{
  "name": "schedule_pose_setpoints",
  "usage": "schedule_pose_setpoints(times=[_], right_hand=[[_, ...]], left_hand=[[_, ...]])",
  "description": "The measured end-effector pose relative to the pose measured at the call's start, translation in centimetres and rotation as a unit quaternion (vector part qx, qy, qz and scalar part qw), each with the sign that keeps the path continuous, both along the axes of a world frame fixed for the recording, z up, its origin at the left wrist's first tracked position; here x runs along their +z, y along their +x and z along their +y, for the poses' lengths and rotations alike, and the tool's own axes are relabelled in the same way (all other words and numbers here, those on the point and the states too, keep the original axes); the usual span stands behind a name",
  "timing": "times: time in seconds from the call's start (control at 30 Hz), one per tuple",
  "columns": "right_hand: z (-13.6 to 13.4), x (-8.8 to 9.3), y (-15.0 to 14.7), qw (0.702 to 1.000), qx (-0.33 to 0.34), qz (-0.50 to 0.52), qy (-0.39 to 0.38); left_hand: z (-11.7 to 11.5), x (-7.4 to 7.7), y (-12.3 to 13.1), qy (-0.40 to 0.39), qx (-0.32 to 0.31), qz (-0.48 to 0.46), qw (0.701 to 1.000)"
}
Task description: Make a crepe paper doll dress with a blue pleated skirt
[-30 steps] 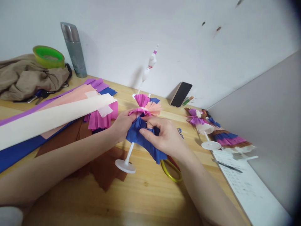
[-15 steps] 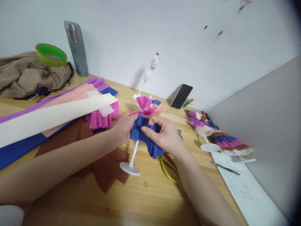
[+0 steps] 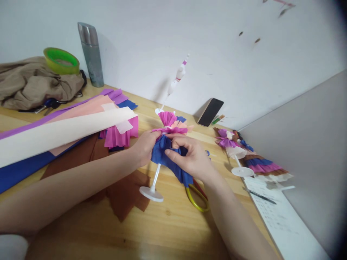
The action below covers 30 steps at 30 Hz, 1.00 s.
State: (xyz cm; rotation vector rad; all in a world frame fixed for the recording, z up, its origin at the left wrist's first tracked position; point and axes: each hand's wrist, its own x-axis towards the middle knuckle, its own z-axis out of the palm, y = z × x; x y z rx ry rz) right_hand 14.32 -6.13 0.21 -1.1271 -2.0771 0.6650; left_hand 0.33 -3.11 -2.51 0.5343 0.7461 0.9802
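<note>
A white stand with a round base (image 3: 151, 194) is held upright, slightly tilted, above the table. Pink crepe paper (image 3: 167, 119) fans out at its top, with peach and dark blue pieces behind. My left hand (image 3: 145, 147) is closed around the stand's upper part, where the blue crepe paper (image 3: 162, 154) begins. Curled over the loose side of this blue strip, my right hand (image 3: 187, 155) pinches its upper edge with thumb and fingers. The strip's free end hangs down to the right, over scissors (image 3: 198, 205) with yellow and red handles.
Crepe paper strips (image 3: 65, 131) in white, peach, purple, blue and brown lie at left. Behind are a bottle (image 3: 92, 59), a tape roll (image 3: 61, 61) on brown cloth and a phone (image 3: 211, 112) against the wall. Paper-dressed figures (image 3: 229, 139), a pen (image 3: 262, 197) and a written sheet (image 3: 284, 220) lie right.
The blue strip's free end has swung down and right, now covering part of the scissors. My right hand has shifted slightly along its upper edge. My left hand keeps its hold.
</note>
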Motion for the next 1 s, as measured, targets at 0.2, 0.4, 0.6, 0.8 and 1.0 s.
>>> schedule_pose_setpoints(times=[0.2,0.4,0.6,0.8,1.0], right_hand=[[-0.07,0.26,0.04,1.000,-0.018,-0.006,0.015],[-0.11,0.34,0.03,0.999,-0.012,-0.018,0.038],[-0.01,0.31,-0.06,0.999,0.006,-0.035,0.027],[-0.17,0.47,-0.06,0.999,0.006,-0.035,0.028],[-0.26,0.61,-0.03,0.998,0.003,-0.039,0.043]], left_hand=[[-0.21,0.07,0.28,0.006,0.025,0.040,0.999],[-0.54,0.47,0.18,0.011,0.025,0.046,0.999],[-0.82,0.60,0.18,0.021,0.012,0.032,0.999],[-0.95,-0.02,0.10,0.066,-0.017,0.023,0.997],[-0.88,0.07,-0.02,0.077,-0.018,0.008,0.997]])
